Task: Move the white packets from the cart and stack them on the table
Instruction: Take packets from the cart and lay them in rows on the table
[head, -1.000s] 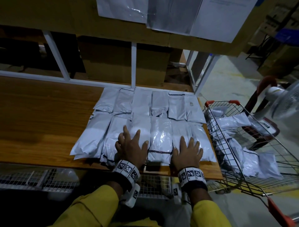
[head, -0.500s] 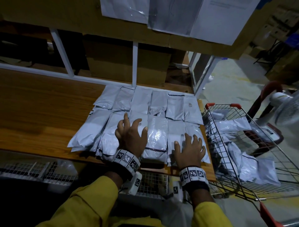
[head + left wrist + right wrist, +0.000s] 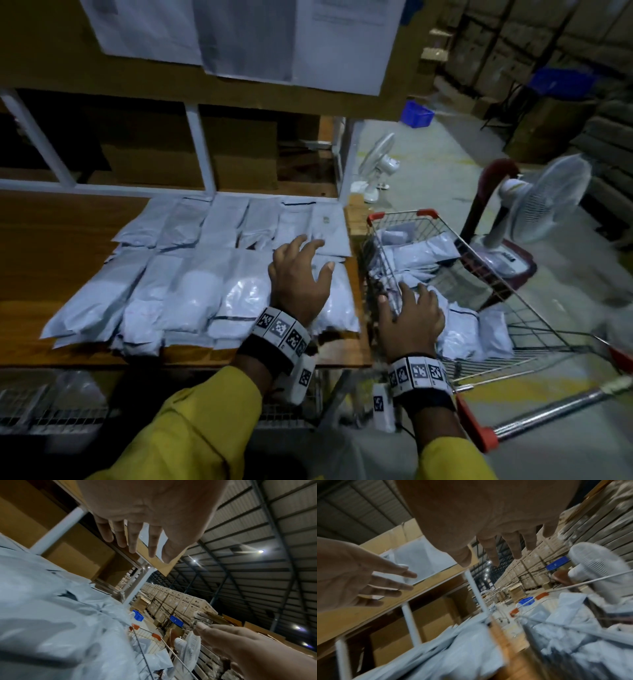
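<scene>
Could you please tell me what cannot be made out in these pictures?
- Head view: the right hand covers the cart packets beneath it; contact unclear.
- Head view: print on the wall sheets is blurred.
- Right wrist view: motion blur smears the table edge.
- Left wrist view: the left hand is cut off by the top edge.

White packets (image 3: 191, 294) look like glossy plastic film, crinkled, with glare spots. Surface (image 3: 51, 240) is brown wood grain, semi-gloss. Cart (image 3: 534, 325) is shiny metal wire with red plastic corner caps. Sleeves (image 3: 191, 442) are matt yellow cloth. Fan (image 3: 548, 202) is white plastic grille. Floor (image 3: 428, 171) is rough matt concrete.
</scene>
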